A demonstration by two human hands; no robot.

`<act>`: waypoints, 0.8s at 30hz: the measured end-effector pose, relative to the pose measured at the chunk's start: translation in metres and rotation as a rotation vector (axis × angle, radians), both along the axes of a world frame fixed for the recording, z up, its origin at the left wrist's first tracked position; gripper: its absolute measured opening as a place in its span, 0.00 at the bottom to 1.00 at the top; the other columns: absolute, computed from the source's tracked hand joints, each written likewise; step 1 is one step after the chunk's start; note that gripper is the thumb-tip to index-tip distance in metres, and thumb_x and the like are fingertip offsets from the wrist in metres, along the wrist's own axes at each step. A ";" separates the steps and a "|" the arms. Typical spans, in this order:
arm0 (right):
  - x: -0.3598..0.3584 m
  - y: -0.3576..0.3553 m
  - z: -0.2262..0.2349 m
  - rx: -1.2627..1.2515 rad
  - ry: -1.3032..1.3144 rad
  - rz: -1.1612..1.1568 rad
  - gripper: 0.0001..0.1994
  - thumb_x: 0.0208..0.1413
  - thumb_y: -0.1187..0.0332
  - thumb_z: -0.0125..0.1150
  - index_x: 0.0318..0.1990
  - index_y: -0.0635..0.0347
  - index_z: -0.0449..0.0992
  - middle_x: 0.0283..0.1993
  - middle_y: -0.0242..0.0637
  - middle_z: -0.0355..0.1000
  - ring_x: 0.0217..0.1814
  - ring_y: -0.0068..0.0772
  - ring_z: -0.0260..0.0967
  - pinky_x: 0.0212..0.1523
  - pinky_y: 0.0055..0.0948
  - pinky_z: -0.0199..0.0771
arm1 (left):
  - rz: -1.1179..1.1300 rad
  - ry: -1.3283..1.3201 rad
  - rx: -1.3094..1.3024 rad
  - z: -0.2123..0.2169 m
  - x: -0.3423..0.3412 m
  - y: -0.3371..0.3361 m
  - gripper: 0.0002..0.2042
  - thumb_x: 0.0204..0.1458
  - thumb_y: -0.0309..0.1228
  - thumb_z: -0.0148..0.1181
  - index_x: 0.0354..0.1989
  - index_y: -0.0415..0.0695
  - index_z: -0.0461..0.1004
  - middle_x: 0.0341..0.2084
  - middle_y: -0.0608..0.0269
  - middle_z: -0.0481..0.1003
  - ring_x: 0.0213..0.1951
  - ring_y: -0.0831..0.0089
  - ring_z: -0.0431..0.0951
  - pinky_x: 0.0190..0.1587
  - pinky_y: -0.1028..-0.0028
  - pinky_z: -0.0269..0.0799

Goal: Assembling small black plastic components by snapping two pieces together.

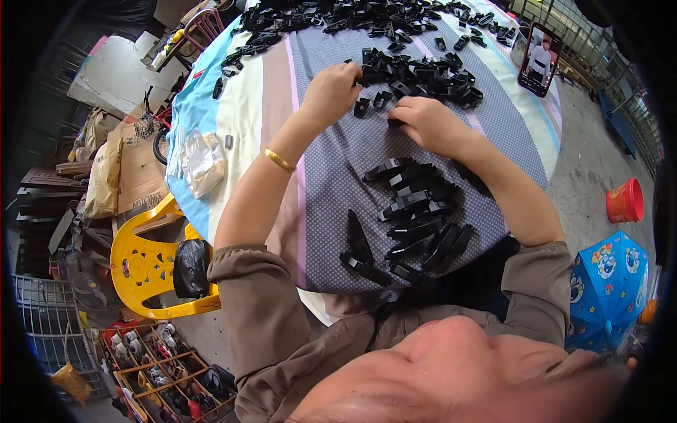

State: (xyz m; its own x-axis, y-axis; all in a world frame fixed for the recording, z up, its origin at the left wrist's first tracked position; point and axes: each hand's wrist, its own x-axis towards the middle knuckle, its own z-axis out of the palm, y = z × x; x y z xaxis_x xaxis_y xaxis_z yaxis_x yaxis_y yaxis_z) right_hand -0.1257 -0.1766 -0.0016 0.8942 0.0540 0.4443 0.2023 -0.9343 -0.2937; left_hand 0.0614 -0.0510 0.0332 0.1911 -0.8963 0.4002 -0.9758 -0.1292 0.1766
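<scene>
A heap of small black plastic pieces (423, 74) lies on the cloth-covered table (324, 190). At the heap's left edge is my left hand (331, 95), its fingers curled together; what they hold is hidden behind them. My right hand (430, 125) is closed just below the heap, with a small black plastic piece (395, 123) showing under its fingertips. Two loose pieces (371, 103) sit between the hands. Nearer to me, longer black curved parts (412, 204) lie in a rough group, some side by side.
A larger spread of black pieces (338, 15) covers the table's far side. A phone (540, 60) stands upright at the far right. Crumpled plastic bag (201, 162) lies at the left edge. Around the table are a yellow chair (144, 261), red bucket (625, 201) and blue umbrella (608, 289).
</scene>
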 end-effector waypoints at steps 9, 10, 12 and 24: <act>-0.004 -0.018 0.021 0.541 0.253 -0.056 0.13 0.47 0.74 0.61 0.43 0.63 0.79 0.35 0.41 0.78 0.33 0.22 0.74 0.37 0.21 0.73 | -0.054 0.557 0.033 -0.007 -0.046 0.054 0.08 0.52 0.28 0.56 0.36 0.39 0.78 0.27 0.53 0.74 0.31 0.58 0.74 0.38 0.67 0.70; -0.004 -0.018 0.023 0.543 0.255 -0.060 0.13 0.47 0.74 0.61 0.43 0.63 0.79 0.35 0.41 0.78 0.33 0.22 0.74 0.37 0.21 0.73 | -0.106 0.398 0.034 -0.016 -0.049 0.059 0.07 0.52 0.29 0.57 0.35 0.41 0.79 0.28 0.55 0.73 0.32 0.59 0.74 0.38 0.67 0.70; -0.001 -0.019 0.023 0.489 0.354 -0.158 0.12 0.48 0.71 0.62 0.42 0.62 0.79 0.33 0.39 0.78 0.34 0.24 0.73 0.37 0.22 0.72 | -0.022 0.506 0.014 -0.026 -0.057 0.059 0.07 0.52 0.31 0.58 0.34 0.43 0.79 0.30 0.56 0.72 0.36 0.58 0.72 0.41 0.66 0.68; -0.008 -0.007 0.019 0.074 0.074 -0.095 0.14 0.41 0.70 0.67 0.39 0.62 0.78 0.34 0.37 0.71 0.38 0.39 0.70 0.39 0.31 0.71 | -0.013 0.400 0.023 -0.026 -0.045 0.066 0.12 0.39 0.31 0.67 0.33 0.41 0.79 0.29 0.58 0.74 0.37 0.59 0.71 0.41 0.66 0.67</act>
State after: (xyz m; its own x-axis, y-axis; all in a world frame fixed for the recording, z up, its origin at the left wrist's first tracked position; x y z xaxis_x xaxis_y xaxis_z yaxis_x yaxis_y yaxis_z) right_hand -0.1337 -0.1836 0.0174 0.9242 -0.0630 0.3766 0.0890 -0.9236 -0.3729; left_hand 0.0163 0.0151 0.0070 0.3165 -0.9074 0.2766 -0.8321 -0.1256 0.5402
